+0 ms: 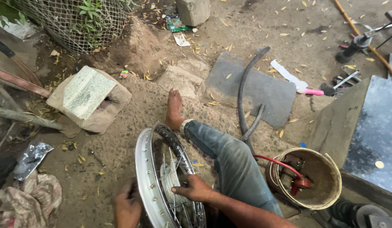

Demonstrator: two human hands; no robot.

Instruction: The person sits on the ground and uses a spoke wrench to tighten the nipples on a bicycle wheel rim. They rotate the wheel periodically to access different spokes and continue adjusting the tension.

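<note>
- Your right hand [195, 188] is curled over the spokes beside the hub [168, 179]; fingers could get nipped if the wheel rolls.
- Your left hand [127, 207] rests against the rim's outer face; its grip is blurred and I cannot tell.
- The spoked wheel [150, 185] stands upright at 6 o'clock on the dirt floor [115, 143], silver, tyreless.
- The bucket [307, 179] sits at 4 o'clock.

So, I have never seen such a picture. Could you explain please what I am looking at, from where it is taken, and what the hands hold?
The camera sits on a person's head and looks down at bare ground. The person sits with one leg stretched out. Both hands are bare: the left hand is at the rim of a spoked metal wheel standing on edge, and the right hand reaches among its spokes. Nearby are a bucket, a black rubber tube and stone blocks.
</note>
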